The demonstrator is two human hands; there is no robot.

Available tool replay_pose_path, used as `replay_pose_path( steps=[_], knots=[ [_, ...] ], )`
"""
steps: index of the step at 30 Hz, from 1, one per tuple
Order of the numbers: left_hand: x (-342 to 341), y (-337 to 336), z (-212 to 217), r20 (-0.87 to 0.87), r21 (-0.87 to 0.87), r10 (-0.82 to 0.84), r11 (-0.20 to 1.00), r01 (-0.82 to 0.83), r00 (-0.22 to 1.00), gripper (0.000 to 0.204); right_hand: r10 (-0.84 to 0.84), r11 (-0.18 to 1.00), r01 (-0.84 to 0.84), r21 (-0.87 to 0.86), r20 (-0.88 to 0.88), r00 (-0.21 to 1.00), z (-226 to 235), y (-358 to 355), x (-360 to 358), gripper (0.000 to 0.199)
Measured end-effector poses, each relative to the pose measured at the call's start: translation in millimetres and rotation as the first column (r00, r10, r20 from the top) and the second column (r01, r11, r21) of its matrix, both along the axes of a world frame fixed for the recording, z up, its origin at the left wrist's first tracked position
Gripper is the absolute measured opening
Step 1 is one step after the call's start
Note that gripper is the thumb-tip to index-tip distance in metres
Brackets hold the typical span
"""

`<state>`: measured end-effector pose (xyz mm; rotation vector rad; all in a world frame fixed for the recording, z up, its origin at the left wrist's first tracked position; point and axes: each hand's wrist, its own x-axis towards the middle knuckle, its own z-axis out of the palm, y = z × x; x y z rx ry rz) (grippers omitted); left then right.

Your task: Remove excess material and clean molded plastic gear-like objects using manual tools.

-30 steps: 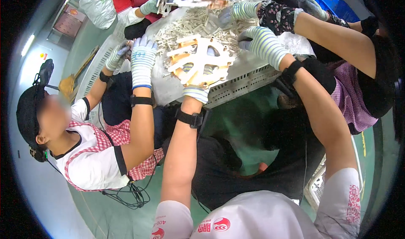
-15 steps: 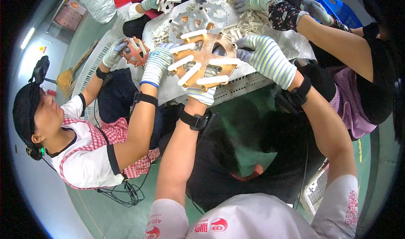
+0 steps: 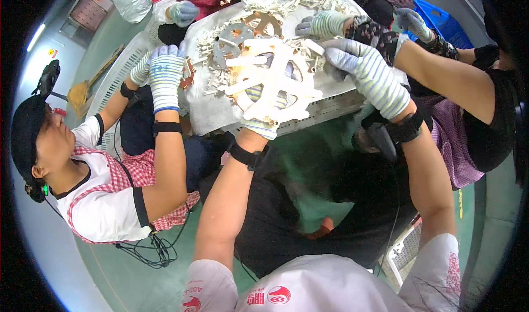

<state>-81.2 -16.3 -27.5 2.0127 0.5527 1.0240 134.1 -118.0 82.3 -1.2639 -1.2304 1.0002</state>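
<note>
Two gloved hands on a wheel-shaped frame

Both hands work one flat, cream, spoked wheel-shaped plastic frame (image 3: 273,86), lifted above the grey sheet-covered table (image 3: 215,116). Left hand (image 3: 259,126) grips its near rim from below, fingers closed. Right hand (image 3: 366,75), in a striped glove, pinches the far right edge. Loose cream plastic offcuts (image 3: 286,6) litter the table; a co-worker's gloved hand (image 3: 165,72) rests at the left edge.

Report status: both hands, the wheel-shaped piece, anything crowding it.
Left hand grips the pale wheel-shaped frame from below; right hand at its upper right rim. Frame tilted over the tray. Co-worker's gloved hand close on the left.
</note>
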Motion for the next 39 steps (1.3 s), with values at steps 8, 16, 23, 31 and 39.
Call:
replay_pose_path(
  steps=[8,16,23,31,39],
  knots=[
    [-1,0,1,-0.019,0.000,-0.033,0.999,0.033,0.999,0.059,0.221,0.974,-0.218,-0.056,0.058,0.974,-1,-13,0,0.034],
    [-3,1,0,-0.032,-0.015,-0.063,0.998,0.062,0.998,0.058,0.164,0.986,-0.163,-0.016,0.085,0.983,-14,-9,-7,0.034],
    [-13,2,3,-0.050,-0.049,-0.129,0.991,0.126,0.990,0.058,0.139,0.964,-0.201,0.176,0.313,0.940,-8,-11,-12,0.026],
    [-24,-1,1,0.009,-0.140,-0.180,0.974,0.179,0.984,0.057,-0.230,0.925,0.107,0.365,0.312,0.922,18,-24,-34,0.026],
    [-33,-9,-5,0.203,-0.295,-0.242,0.909,0.294,0.949,0.057,-0.330,0.827,-0.267,0.494,0.812,0.481,21,-32,-57,0.030]
  ],
)
